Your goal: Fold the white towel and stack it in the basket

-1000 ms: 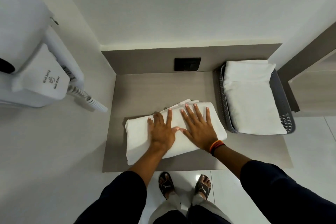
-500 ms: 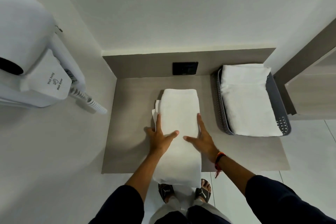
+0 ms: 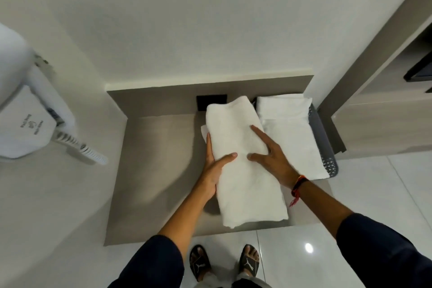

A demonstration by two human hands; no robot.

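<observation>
Below me, set into the corner between two pale walls, runs the grey-brown counter, the biggest thing I am looking down on. On the wall to my left hangs a white hair dryer unit with a coiled cord trailing from it toward the counter's edge. Across the right half of the counter I hold the folded white towel, a long thick bundle running from the back wall toward me, tilted slightly so its far end leans right. Its far end covers part of the black socket plate on the back panel, and its right edge lies just beside the basket. I cannot tell whether its near end rests on the counter or hangs a little above it. At the right end of the counter stands the dark grey basket, with a folded white towel stack already lying inside and filling most of it.

My left hand is cupped round the towel's left edge, thumb pressed across the top and fingers tucked along the side, gripping it. My right hand lies on the towel's right side, fingers spread and partly curled over the edge, thumb on top, also holding it. A red and dark thread band sits on my right wrist.
</observation>
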